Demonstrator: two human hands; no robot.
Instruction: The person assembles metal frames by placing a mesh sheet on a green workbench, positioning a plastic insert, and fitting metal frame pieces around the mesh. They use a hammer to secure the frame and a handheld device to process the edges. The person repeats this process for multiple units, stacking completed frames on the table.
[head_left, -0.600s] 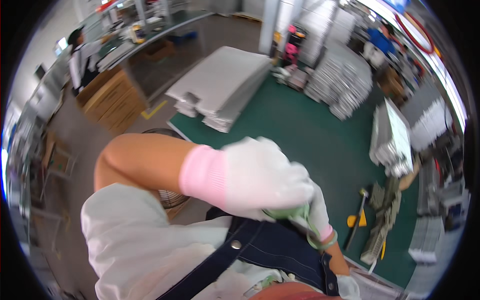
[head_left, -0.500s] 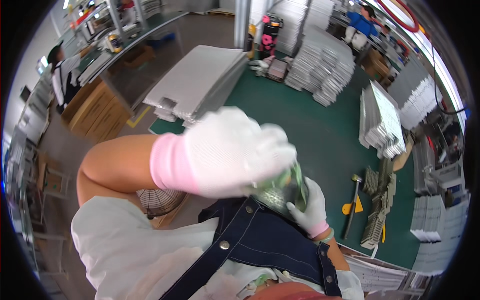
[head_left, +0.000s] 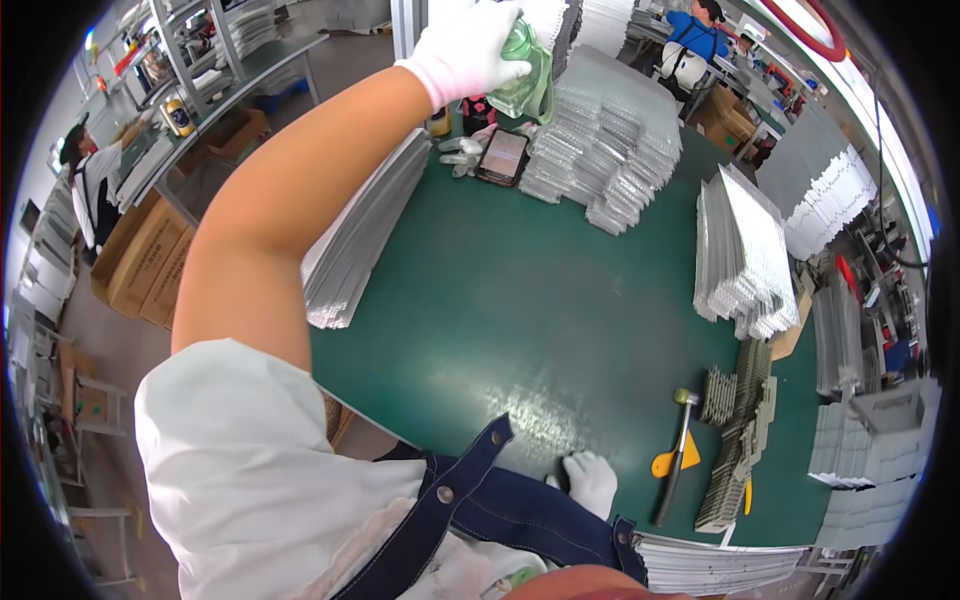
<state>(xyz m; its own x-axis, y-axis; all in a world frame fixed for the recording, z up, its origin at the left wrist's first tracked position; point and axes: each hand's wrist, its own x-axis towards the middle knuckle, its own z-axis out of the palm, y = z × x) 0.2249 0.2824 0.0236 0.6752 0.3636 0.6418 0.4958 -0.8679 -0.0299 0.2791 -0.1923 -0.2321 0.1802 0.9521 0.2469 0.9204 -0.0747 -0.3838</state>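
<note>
The bottle (head_left: 521, 84) has just been carried from before the apron (head_left: 545, 505) toward the far side of the bench (head_left: 500, 290), clasped by the left hand (head_left: 468, 52) near the phone (head_left: 502, 157), so it is parted from the right hand (head_left: 592, 482), whose opening at the near edge cannot be told.
</note>
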